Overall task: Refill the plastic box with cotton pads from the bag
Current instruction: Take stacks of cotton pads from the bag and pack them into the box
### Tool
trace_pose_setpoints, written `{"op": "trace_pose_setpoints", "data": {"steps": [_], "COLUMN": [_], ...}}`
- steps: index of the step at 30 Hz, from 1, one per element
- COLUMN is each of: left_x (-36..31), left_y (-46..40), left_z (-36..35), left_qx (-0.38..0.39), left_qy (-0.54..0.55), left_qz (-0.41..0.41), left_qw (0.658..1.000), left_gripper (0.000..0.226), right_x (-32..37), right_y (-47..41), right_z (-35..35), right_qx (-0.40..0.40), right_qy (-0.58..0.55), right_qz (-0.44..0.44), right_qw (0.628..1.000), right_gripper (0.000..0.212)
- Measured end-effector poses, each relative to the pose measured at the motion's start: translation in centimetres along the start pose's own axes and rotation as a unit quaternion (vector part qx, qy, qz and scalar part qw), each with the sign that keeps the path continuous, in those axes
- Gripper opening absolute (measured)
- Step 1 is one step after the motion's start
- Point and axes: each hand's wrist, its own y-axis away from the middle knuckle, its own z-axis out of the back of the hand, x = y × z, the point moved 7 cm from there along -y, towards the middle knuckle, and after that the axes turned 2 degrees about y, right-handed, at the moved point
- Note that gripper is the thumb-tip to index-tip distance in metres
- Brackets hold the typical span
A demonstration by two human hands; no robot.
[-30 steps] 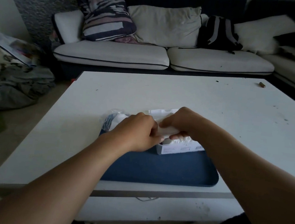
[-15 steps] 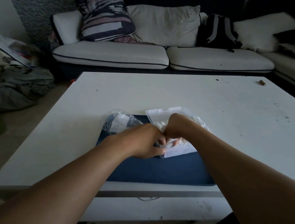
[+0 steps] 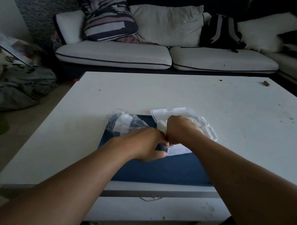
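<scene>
Since a second ago both hands have slid right — the right hand (image 3: 180, 129), fingers curled, now presses pads (image 3: 204, 127) into the box (image 3: 176, 150) on the blue mat (image 3: 166, 169). The left hand (image 3: 145, 144) grips the box's near corner. The bag (image 3: 123, 121) lies slack just left on the worktop (image 3: 163, 95) — filling looks nearly done.

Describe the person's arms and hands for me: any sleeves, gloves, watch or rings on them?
Both forearms are bare from the bottom edge of the picture to the wrists: no sleeves show. The left hand and right hand wear no gloves. No watch, bracelet or band shows on either wrist, and no ring on the parts of the fingers in view, though most fingers are hidden.
</scene>
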Motion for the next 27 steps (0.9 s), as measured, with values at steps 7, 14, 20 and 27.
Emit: {"op": "trace_pose_setpoints", "data": {"steps": [7, 14, 20, 27], "left_x": [0.3, 0.2, -0.4, -0.1], "left_y": [-0.5, -0.3, -0.2, -0.3], "left_z": [-0.1, -0.2, -0.3, -0.3], "left_qx": [0.004, 0.040, 0.031, 0.030], "left_qy": [0.015, 0.024, 0.018, 0.015], "left_qz": [0.001, 0.005, 0.005, 0.008], "left_qw": [1.000, 0.999, 0.999, 0.999], "left_gripper": [0.019, 0.022, 0.010, 0.025], "right_x": [-0.4, 1.1, 0.7, -0.5], "right_y": [0.8, 1.6, 1.1, 1.0], "right_z": [-1.9, -2.0, -1.9, 0.2], "right_qx": [0.214, 0.232, 0.123, -0.058], "right_qy": [-0.248, -0.074, 0.031, 0.024], "right_qz": [0.026, 0.055, 0.029, -0.026], "right_qw": [0.944, 0.968, 0.991, 0.998], "right_gripper": [0.017, 0.017, 0.027, 0.023]}}
